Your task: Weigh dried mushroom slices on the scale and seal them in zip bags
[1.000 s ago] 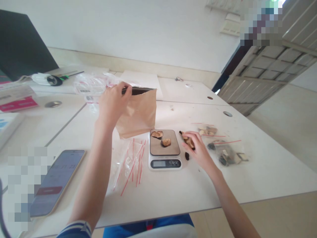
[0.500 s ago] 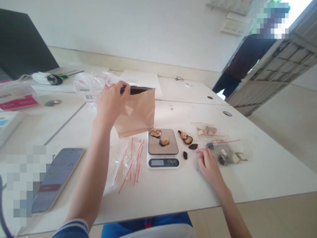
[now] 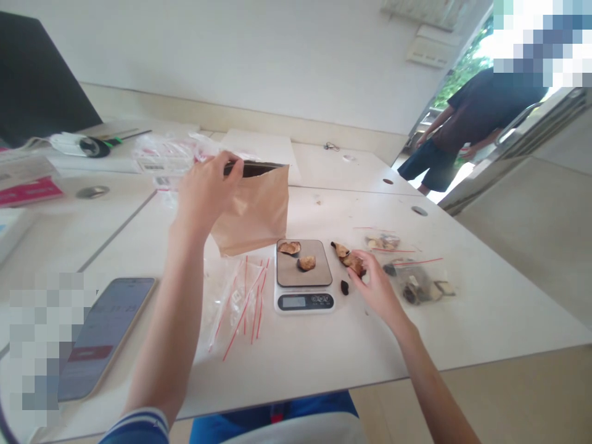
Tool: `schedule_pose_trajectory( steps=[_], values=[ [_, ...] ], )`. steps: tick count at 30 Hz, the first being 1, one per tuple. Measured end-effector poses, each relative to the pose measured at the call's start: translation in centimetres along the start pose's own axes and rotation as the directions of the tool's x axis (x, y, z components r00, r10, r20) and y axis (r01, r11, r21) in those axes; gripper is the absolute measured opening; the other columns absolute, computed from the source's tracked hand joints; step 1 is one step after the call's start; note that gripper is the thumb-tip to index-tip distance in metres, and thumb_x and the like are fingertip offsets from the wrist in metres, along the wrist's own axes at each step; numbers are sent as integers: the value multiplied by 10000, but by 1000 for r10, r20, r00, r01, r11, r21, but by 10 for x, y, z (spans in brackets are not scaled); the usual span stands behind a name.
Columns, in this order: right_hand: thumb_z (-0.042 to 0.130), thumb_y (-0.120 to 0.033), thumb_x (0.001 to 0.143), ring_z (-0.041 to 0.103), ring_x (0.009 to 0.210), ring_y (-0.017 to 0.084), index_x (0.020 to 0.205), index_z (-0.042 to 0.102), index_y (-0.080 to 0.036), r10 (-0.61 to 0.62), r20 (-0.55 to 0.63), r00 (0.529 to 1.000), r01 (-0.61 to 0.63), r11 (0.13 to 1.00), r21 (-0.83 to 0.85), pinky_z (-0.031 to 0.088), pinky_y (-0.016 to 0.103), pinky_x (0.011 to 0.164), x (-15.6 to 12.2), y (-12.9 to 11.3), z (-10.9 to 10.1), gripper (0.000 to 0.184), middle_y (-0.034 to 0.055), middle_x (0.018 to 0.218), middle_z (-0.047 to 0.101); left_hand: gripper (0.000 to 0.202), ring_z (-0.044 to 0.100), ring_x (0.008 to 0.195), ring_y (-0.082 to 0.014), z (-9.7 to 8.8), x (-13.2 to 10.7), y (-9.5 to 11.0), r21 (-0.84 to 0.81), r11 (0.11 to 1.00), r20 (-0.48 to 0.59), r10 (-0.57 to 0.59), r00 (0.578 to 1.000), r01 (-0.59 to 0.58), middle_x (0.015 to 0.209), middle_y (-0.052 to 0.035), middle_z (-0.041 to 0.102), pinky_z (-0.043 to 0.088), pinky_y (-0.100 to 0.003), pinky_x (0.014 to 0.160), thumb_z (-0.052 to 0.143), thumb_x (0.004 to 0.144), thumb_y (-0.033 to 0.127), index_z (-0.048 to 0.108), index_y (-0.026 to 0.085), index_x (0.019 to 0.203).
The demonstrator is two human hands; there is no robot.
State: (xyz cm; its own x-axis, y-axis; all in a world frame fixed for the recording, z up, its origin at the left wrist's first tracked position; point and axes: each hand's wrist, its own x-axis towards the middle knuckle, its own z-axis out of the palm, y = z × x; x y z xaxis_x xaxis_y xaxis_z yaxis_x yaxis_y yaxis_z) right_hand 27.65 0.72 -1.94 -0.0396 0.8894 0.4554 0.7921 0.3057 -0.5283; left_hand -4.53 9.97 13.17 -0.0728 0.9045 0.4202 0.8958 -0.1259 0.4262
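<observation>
Upright, its long axis vertical and mouth pointing up, the brown paper bag [image 3: 259, 213] at the scale's [image 3: 304, 274] eleven o'clock is pinched at the rim by the left hand [image 3: 207, 188], while the right hand's [image 3: 377, 290] fingers close on a dried slice [image 3: 354, 263] at three o'clock.

**Colours on my table**

I see a plain tan paper bag [image 3: 256, 213] with a dark mouth. The scale [image 3: 304, 275] is white with a grey-brown plate and a grey display. The dried slices [image 3: 351, 260] are brown, one small piece nearly black. The clear small bags [image 3: 240, 296] carry red strips. The table [image 3: 485, 308] is off-white. My sleeve [image 3: 139, 428] is striped navy and white.
</observation>
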Motion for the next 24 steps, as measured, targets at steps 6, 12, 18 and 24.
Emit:
schedule_pose_trajectory(
  steps=[6, 12, 18, 24],
  values=[
    [531, -368, 869, 647, 899, 186, 1077, 544, -208, -8, 152, 988, -38, 954, 298, 505, 370, 881, 52, -29, 36, 263, 61, 985, 663, 405, 608, 1024, -314, -1, 0, -1, 5, 1000, 0, 16, 1000, -16, 1114, -89, 681, 447, -412, 843, 269, 892, 469, 583, 313, 1095],
    [458, -382, 915, 618, 1078, 239, 1065, 597, -203, -64, 198, 978, 38, 990, 136, 444, 443, 987, 69, -42, 63, 272, 89, 1121, 680, 399, 612, 1031, -309, -1, 0, -1, 16, 999, 6, 28, 1000, -28, 1114, -91, 682, 448, -396, 836, 274, 899, 430, 588, 287, 1100],
    [355, -364, 960, 463, 1306, 233, 1234, 550, -185, -83, 82, 993, 82, 997, 14, 359, 452, 1097, 30, -8, 33, 381, 135, 1382, 523, 411, 608, 1040, -323, -1, 0, -1, 24, 999, 15, 23, 1000, -24, 1143, -101, 669, 446, -410, 844, 269, 902, 436, 584, 279, 1113],
    [369, -334, 941, 472, 1297, 292, 1325, 471, -141, -24, 82, 996, 47, 959, -281, 419, 504, 1044, -17, 35, 6, 441, 186, 1408, 479, 399, 605, 1052, -294, 1, 1, 0, 43, 999, 0, -10, 1000, 10, 1140, -72, 668, 444, -384, 872, 275, 908, 446, 584, 310, 1119]
  ],
)
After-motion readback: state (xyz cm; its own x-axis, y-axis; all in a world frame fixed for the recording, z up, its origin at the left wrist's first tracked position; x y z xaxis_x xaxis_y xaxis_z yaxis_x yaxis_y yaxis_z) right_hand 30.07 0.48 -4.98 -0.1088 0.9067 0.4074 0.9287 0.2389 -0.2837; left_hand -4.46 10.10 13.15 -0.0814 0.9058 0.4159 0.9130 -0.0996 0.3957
